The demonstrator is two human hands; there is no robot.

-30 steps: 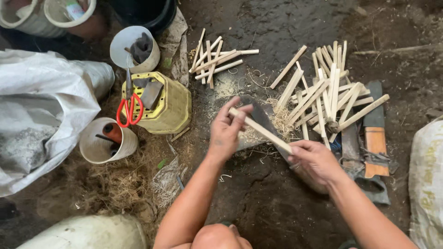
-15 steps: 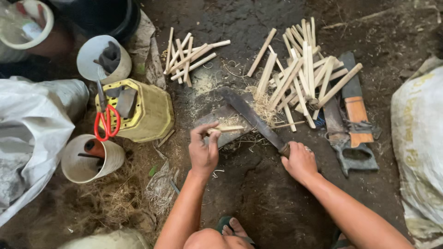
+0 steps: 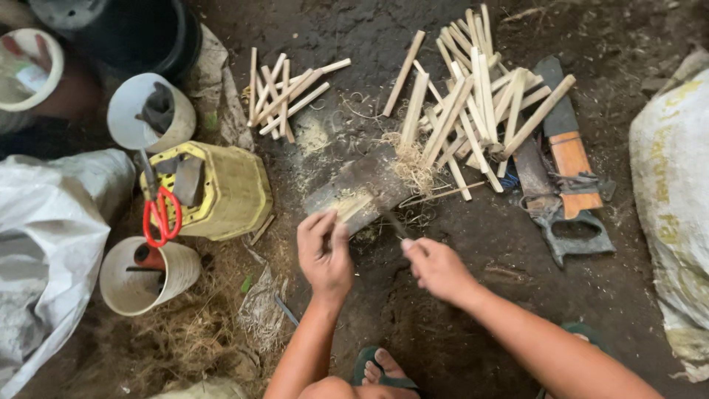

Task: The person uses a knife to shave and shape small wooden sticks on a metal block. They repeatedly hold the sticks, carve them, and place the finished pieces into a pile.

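Bamboo stick under the blade on the chopping block

Pale bamboo stick point(image 3: 353, 207) is lying on the flat wooden block point(image 3: 362, 188) at the middle of the dirt floor point(image 3: 517, 295), and we are pinching its near end with our left hand point(image 3: 325, 255), fingers clenched around it. Our right hand point(image 3: 437, 267) is gripping the handle of a dark knife point(image 3: 394, 224), closed tight, with the blade reaching towards the stick. Just beyond the block, a heap of split sticks point(image 3: 473, 103) is spreading towards the far edge of the floor, beside a handsaw point(image 3: 565, 192). A smaller bundle of sticks point(image 3: 284, 92) is lying to the far left. Left of the block, a yellow basket point(image 3: 221, 188) is sitting with red scissors point(image 3: 161, 214) hanging on it, between two white cups point(image 3: 148, 273).
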